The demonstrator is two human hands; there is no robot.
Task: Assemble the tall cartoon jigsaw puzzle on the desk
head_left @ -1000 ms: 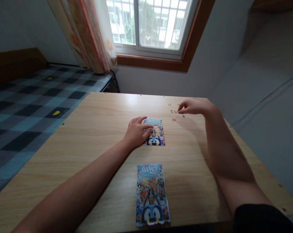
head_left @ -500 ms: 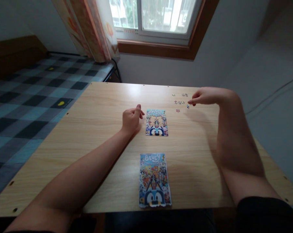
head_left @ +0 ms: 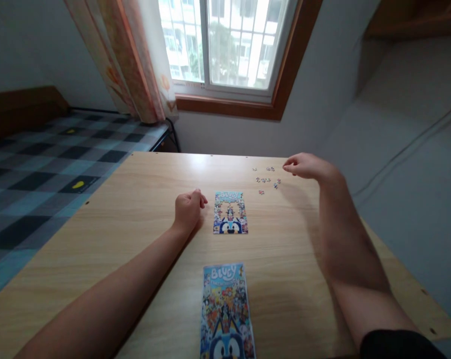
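Lying flat, small colourful cardboard jigsaw puzzle [head_left: 230, 213] – curled left hand [head_left: 188, 208] just beside; right hand [head_left: 305, 166] pinched above tiny loose pieces [head_left: 266, 179], grip unclear.

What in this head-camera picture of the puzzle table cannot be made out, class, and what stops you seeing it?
- Loose puzzle pieces, head view: too small to read shapes or pictures.
- Right hand: fingertips curl down, so any held piece is hidden.
- Left hand: closed fist hides its palm.
- Reference picture: lower part cut off by the bottom edge.
- Assembled puzzle: gaps too small to count.
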